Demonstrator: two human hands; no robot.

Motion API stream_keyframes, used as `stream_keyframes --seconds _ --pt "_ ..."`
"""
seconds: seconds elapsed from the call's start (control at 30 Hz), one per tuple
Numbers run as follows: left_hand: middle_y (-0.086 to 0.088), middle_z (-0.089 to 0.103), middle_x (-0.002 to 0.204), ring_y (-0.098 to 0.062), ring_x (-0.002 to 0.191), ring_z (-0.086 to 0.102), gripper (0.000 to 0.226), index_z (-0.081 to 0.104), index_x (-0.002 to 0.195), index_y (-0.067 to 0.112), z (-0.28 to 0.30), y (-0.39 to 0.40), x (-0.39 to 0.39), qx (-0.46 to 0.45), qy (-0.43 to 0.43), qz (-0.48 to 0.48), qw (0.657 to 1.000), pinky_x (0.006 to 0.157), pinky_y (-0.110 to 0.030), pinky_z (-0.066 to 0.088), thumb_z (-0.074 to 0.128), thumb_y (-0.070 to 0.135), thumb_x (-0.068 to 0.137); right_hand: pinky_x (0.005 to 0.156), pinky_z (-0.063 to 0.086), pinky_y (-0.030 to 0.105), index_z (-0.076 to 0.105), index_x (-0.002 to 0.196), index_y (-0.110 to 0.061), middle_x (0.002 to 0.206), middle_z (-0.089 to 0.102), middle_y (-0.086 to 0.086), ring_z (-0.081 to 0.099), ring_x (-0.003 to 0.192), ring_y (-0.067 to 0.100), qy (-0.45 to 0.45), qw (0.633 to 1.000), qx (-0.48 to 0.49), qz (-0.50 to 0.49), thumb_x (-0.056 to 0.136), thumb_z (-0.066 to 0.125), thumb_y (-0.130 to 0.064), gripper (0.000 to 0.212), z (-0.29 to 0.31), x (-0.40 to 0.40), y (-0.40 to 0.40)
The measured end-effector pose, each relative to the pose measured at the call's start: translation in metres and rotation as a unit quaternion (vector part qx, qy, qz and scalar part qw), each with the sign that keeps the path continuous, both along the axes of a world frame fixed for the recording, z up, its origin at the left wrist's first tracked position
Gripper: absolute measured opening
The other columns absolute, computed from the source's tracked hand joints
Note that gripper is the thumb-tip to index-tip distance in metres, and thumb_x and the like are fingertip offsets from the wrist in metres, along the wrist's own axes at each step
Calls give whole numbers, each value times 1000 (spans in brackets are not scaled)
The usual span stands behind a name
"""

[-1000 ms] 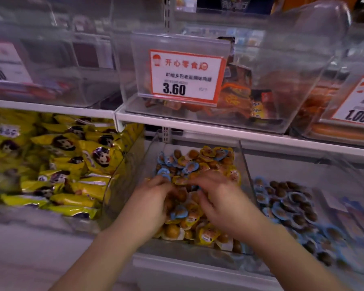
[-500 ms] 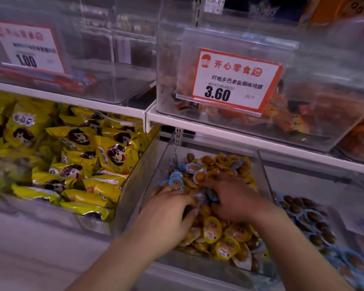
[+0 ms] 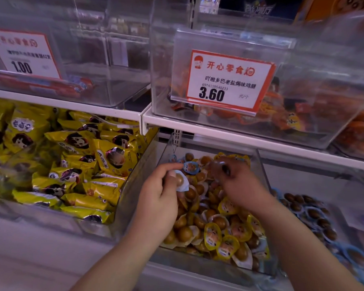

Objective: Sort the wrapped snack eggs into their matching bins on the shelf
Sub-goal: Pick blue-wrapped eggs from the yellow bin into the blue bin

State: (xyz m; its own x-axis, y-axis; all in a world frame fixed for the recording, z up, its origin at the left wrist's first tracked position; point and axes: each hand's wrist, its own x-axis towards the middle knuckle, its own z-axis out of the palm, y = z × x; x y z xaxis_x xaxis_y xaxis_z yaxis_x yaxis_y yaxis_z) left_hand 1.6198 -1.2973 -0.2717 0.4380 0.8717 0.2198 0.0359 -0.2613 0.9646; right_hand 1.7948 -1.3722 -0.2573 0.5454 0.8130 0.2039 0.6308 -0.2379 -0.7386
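Note:
The middle clear bin [image 3: 262,185] holds a heap of wrapped snack eggs [image 3: 219,227], mostly yellow-labelled, with a few blue-labelled ones at the back. My left hand [image 3: 160,198] is raised over the bin's left side. It pinches a blue-labelled egg [image 3: 190,167] at its fingertips and holds a second wrapped egg [image 3: 180,180] under the thumb. My right hand [image 3: 240,185] hovers over the back of the heap with curled fingers. It is motion-blurred, so what its fingertips hold is unclear. The bin to the right [image 3: 345,185] holds blue-labelled eggs [image 3: 313,215].
A bin of yellow snack packets [image 3: 82,164] stands to the left, behind a clear wall. The white shelf [image 3: 219,124] above carries clear bins with price tags 3.60 [image 3: 229,80] and 1.00 [image 3: 23,53], and it overhangs the back of the egg bins.
My left hand has risen out of the heap with two wrapped eggs in its fingers. My right hand shifted up toward the back of the bin. The view moved closer and left.

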Motion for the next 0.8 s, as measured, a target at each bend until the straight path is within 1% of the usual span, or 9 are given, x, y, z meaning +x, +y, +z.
stream_keyframes --seconds 0.1,0.17,0.23,0.3,0.37,0.43,0.53,0.7,0.8 --pt "-14 71 81 -20 57 63 24 70 99 12 10 -9 4 -326 -140 -46 934 49 -29 52 47 19 102 76 57 33 71 100 -34 94 75 -6 70 87 21 -16 998 62 -24 96 53 -4 35 13 -18 -7" --pt "-18 74 93 -26 69 70 40 71 108 7 15 -15 4 -494 -183 -137 839 58 -36 58 48 39 100 97 50 29 69 120 -25 116 70 -3 64 109 14 -92 994 57 32 93 52 -8 36 15 -39 -10" --pt "-14 73 112 -25 94 73 48 75 111 11 15 -16 1 -527 -188 -216 800 77 -42 58 48 48 96 102 45 23 48 146 -30 133 63 -3 59 118 11 -125 983 -20 136 91 52 -17 57 17 -58 -13" --pt "-15 72 115 -24 102 71 44 73 115 9 13 -14 -1 -527 -189 -210 801 83 -40 58 53 43 96 94 50 24 9 158 -42 144 56 -8 61 111 6 -80 964 -128 218 93 54 -23 81 19 -64 -16" --pt "-15 74 104 -23 86 73 35 69 117 4 9 -15 -3 -514 -183 -158 823 65 -34 61 59 29 96 86 51 20 1 158 -41 153 43 -12 61 109 0 40 959 -136 245 93 54 -16 88 23 -61 -18" --pt "-9 71 81 -18 62 64 27 68 114 2 7 -19 -8 -492 -170 -126 845 37 -23 45 59 19 95 95 50 19 25 156 -29 149 50 -5 55 125 0 153 960 -61 225 89 53 -10 75 25 -55 -13" --pt "-4 61 68 -15 53 49 21 64 113 5 4 -19 -19 -455 -142 -111 872 30 -17 24 55 15 97 95 50 22 62 128 -18 122 70 5 63 119 15 235 962 36 137 85 52 -9 45 20 -39 0" --pt "-11 66 73 -19 49 50 18 67 106 9 0 -14 -33 -398 -82 -111 907 34 -16 25 51 12 100 111 37 36 38 149 -29 148 45 7 41 138 26 -161 984 -77 20 95 59 -34 58 -12 -14 29" --pt "-12 64 73 -18 47 51 18 69 104 11 -3 -15 -32 -384 -85 -115 912 35 -16 25 52 12 100 121 14 46 17 157 -32 164 20 7 18 150 29 -217 961 -164 50 88 52 -66 85 -29 -12 56"
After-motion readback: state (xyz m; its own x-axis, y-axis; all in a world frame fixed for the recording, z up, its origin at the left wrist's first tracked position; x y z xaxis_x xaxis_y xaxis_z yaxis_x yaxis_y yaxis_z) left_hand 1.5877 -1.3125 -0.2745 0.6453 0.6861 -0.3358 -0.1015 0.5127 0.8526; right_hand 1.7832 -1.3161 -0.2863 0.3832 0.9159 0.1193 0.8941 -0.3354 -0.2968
